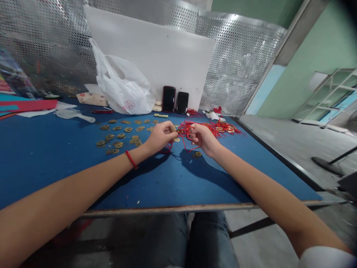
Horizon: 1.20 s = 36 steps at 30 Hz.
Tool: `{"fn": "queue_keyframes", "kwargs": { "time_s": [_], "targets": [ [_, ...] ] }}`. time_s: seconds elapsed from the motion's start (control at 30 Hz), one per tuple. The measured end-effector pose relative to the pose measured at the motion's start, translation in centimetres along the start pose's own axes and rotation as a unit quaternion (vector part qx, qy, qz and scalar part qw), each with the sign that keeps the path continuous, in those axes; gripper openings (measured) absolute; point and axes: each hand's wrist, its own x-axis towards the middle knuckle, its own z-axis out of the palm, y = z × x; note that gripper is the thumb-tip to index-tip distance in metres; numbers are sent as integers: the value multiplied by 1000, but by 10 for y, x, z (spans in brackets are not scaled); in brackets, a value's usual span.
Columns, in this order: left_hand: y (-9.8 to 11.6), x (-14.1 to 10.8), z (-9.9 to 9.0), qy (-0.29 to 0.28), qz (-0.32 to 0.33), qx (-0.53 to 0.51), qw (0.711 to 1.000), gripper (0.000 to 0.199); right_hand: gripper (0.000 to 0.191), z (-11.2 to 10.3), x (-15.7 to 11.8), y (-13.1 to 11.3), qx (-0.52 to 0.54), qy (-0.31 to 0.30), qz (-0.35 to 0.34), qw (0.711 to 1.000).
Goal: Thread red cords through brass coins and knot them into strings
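Blue table (55,160), perforated screen behind. I logged left hand (160,137) pinching a coin (173,128), right hand (203,137) closed on red cord (185,130). Strung pieces (225,129) at 1 o'clock; many loose coins (119,136) at 10 o'clock remained.

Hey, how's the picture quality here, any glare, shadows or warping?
Head view: glare blooms on the perforated metal panel; both arms cast soft shadows on the blue table; wide-angle warping bends the table edge; far left background is blurred; the hands and red cord are fairly sharp.
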Motion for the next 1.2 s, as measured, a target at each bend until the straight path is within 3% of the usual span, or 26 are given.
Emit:
{"fn": "queue_keyframes", "kwargs": {
  "time_s": [0.17, 0.37, 0.6, 0.73, 0.97, 1.1, 1.2],
  "targets": [
    [-2, 0, 0, 7, 5, 2, 1000, 17, 22, -8, 4, -2, 60, -21, 15, 998],
    [-3, 1, -1, 17, 5, -1, 1000, 17, 19, -8, 3, -7, 124, 19, 5, 992],
    [-7, 2, -3, 38, -6, 12, 999, 17, 12, -25, 13, -11, 166, 223, -75, 958],
    [-9, 2, -4, 35, -3, 5, 999, 17, 13, -30, 15, -11, 170, 272, -98, 942],
    [-3, 1, -3, 18, -31, -3, 999, 17, 28, -16, 9, -9, 59, 221, -80, 970],
    [1, -1, -3, -4, -43, -3, 999, 18, 22, -8, 7, -1, -80, 118, -91, 986],
    [3, -2, -2, -37, -43, -1, 998, 17, 22, -3, 7, 7, -216, 40, -121, 968]
  ]
}}
